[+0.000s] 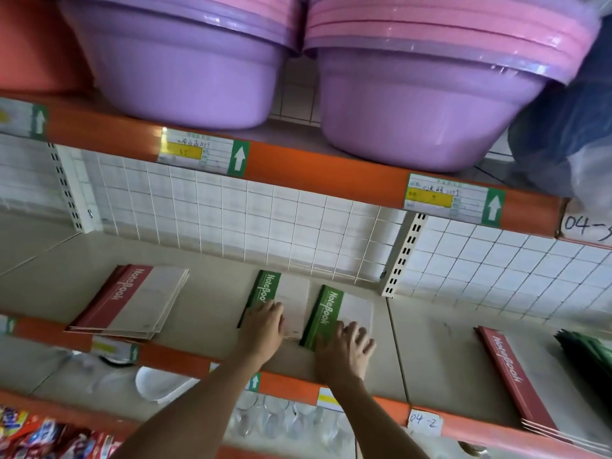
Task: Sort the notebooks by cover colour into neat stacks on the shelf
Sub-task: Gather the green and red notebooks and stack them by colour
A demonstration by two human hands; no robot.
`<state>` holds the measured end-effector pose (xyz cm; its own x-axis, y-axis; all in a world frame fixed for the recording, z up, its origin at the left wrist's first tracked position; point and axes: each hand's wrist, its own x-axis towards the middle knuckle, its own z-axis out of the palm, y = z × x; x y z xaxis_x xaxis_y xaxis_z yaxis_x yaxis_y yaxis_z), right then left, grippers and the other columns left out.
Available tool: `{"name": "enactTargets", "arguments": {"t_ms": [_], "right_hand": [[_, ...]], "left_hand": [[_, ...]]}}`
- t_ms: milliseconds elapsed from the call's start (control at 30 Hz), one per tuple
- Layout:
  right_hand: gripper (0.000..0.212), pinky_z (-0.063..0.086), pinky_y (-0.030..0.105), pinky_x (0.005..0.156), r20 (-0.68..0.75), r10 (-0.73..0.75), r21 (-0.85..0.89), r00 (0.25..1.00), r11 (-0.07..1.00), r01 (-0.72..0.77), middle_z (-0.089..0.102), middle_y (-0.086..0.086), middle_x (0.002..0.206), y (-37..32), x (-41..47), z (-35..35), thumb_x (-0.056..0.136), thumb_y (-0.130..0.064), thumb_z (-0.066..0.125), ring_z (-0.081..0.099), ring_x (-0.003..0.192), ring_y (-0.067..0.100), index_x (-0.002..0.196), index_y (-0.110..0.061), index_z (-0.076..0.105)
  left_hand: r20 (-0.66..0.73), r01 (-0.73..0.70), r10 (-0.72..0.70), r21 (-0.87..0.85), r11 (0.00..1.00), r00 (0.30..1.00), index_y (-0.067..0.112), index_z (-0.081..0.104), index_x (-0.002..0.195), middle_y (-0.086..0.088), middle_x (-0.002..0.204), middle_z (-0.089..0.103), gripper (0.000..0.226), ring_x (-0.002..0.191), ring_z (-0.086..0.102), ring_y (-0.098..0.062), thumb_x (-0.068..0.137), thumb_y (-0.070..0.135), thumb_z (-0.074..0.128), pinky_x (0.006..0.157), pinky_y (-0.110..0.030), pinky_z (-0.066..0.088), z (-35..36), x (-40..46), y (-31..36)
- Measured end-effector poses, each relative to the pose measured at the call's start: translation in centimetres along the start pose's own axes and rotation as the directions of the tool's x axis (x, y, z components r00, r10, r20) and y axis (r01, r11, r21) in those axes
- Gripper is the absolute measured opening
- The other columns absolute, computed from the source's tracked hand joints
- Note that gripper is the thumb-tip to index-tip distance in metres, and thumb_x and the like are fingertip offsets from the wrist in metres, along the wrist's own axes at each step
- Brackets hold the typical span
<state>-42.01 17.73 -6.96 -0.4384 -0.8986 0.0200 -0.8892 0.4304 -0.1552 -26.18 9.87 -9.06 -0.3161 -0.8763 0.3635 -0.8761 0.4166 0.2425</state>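
Note:
Two green-spined notebooks lie side by side on the middle shelf (212, 299). My left hand (265, 323) rests flat on the left green notebook (291, 293). My right hand (347, 346) lies with spread fingers on the right green notebook (328, 309). To the left, a stack of red-spined notebooks (132, 299) lies slightly fanned. At the right end of the shelf sits another red notebook stack (510, 372), and beside it a green pile (586, 352) shows at the frame edge.
Purple and pink basins (185, 67) fill the shelf above, behind an orange edge with price tags (195, 150). A white wire grid (265, 220) backs the shelf. Below are glasses (275, 419), a white dish (155, 382) and snack packets (49, 435).

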Motion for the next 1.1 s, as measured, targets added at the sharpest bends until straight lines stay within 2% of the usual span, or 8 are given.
{"name": "enactTargets", "arguments": {"t_ms": [133,267,367,533,700,933,1000,1100], "right_hand": [[0.052,0.016,0.058,0.111,0.028,0.063,0.072,0.998,0.995,-0.065,0.027,0.012,0.151,0.7,0.6,0.3,0.098,-0.05,0.03,0.016,0.142,0.037,0.141,-0.021,0.036],[0.056,-0.005,0.067,0.114,0.114,-0.031,0.121,0.993,0.993,0.017,0.003,0.005,0.164,1.2,1.0,0.9,0.097,-0.026,0.032,-0.011,0.151,0.032,0.152,-0.029,0.022],[0.06,-0.002,0.059,0.118,0.048,0.043,0.14,0.998,0.989,-0.05,0.005,0.012,0.164,1.2,0.8,0.7,0.094,-0.026,0.039,-0.003,0.15,0.036,0.152,-0.029,0.023],[0.09,0.022,0.05,0.11,-0.02,0.215,0.092,0.976,0.973,-0.213,0.028,0.022,0.152,1.3,0.6,0.8,0.087,-0.074,0.039,0.025,0.136,0.04,0.152,-0.015,0.018],[0.095,0.028,0.047,0.101,-0.076,0.199,0.096,0.977,0.977,-0.191,0.041,0.019,0.137,1.5,0.8,0.9,0.08,-0.075,0.053,0.036,0.121,0.038,0.146,-0.012,0.025],[0.104,0.029,0.044,0.103,-0.067,0.337,0.378,0.939,0.88,-0.288,0.046,0.019,0.13,2.1,1.1,0.6,0.058,-0.063,0.083,0.04,0.12,0.036,0.133,-0.005,0.039],[0.097,0.03,0.042,0.103,-0.072,0.363,0.392,0.929,0.867,-0.308,0.048,0.018,0.128,2.3,1.1,0.5,0.06,-0.062,0.082,0.041,0.12,0.035,0.127,-0.004,0.044],[0.089,0.032,0.041,0.103,-0.068,0.344,0.349,0.937,0.888,-0.301,0.051,0.015,0.127,2.3,1.2,0.6,0.065,-0.066,0.076,0.043,0.121,0.033,0.123,-0.004,0.048]], "left_hand": [[0.027,0.067,-0.071,0.117,0.991,0.997,0.016,0.065,0.108,-0.014,0.103,0.064,0.038,0.092,0.06,-0.034,0.082,0.044,0.072,0.077,-0.047,0.047,1.0,0.0,1.3],[0.056,0.299,-0.32,0.239,0.924,0.946,0.016,0.041,0.143,-0.032,0.143,0.041,0.071,0.128,0.039,-0.044,0.094,0.067,0.033,0.104,-0.053,0.028,1.2,0.0,1.0],[0.048,0.297,-0.316,0.233,0.926,0.947,0.016,0.048,0.137,-0.034,0.139,0.044,0.07,0.124,0.042,-0.044,0.093,0.069,0.033,0.102,-0.051,0.033,1.5,0.3,1.0],[0.048,0.29,-0.296,0.1,0.952,0.954,0.014,0.05,0.136,-0.029,0.138,0.046,0.067,0.124,0.044,-0.042,0.09,0.063,0.053,0.103,-0.048,0.036,1.5,0.6,1.1],[-0.066,0.212,-0.209,0.037,0.977,0.976,0.011,0.063,0.115,-0.025,0.116,0.057,0.07,0.102,0.055,-0.04,0.064,0.052,0.085,0.085,-0.048,0.047,0.8,0.4,1.0],[-0.178,0.145,-0.144,-0.005,0.989,0.974,-0.004,0.048,0.136,-0.024,0.121,0.052,0.096,0.107,0.052,-0.036,0.06,0.037,0.09,0.092,-0.045,0.049,-0.2,-0.1,1.7],[-0.183,0.157,-0.155,0.0,0.988,0.971,-0.005,0.051,0.131,-0.02,0.114,0.054,0.09,0.1,0.053,-0.034,0.059,0.032,0.09,0.086,-0.042,0.05,-0.4,-0.2,1.7],[-0.191,0.179,-0.167,0.047,0.983,0.967,0.003,0.058,0.108,-0.014,0.097,0.055,0.055,0.084,0.055,-0.031,0.063,0.018,0.086,0.07,-0.04,0.049,-0.6,-0.3,1.7]]}}
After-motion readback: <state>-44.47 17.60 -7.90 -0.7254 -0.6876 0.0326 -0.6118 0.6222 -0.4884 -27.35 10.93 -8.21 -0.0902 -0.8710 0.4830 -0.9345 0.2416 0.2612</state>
